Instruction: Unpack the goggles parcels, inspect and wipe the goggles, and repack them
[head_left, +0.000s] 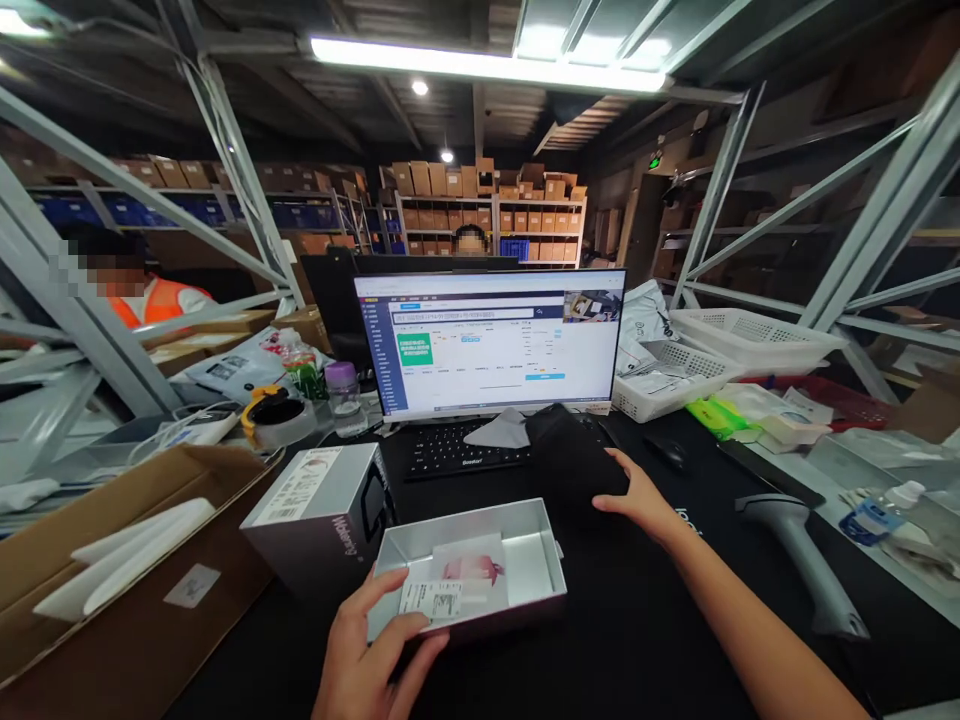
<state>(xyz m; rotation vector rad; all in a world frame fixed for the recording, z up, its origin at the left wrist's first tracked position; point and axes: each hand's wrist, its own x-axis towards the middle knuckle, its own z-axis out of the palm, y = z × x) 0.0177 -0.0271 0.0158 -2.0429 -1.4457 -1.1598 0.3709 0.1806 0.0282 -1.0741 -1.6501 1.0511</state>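
An open grey box tray (540,560) lies on the black desk mat, with a printed card and a small white label inside. My left hand (367,655) holds the tray's near left edge, thumb over the rim by the label, fingers wrapped underneath. My right hand (637,495) reaches forward and grips the edge of a folded black cloth item (574,460) lying over the keyboard's right side. The tray's grey lid or sleeve (322,515), with print on it, stands just left of the tray.
A monitor (487,340) and black keyboard (450,450) stand ahead. A handheld scanner (802,545) and black mouse (667,452) lie at right, white baskets (750,340) behind. An open cardboard box (112,560) sits left. People sit beyond the desk.
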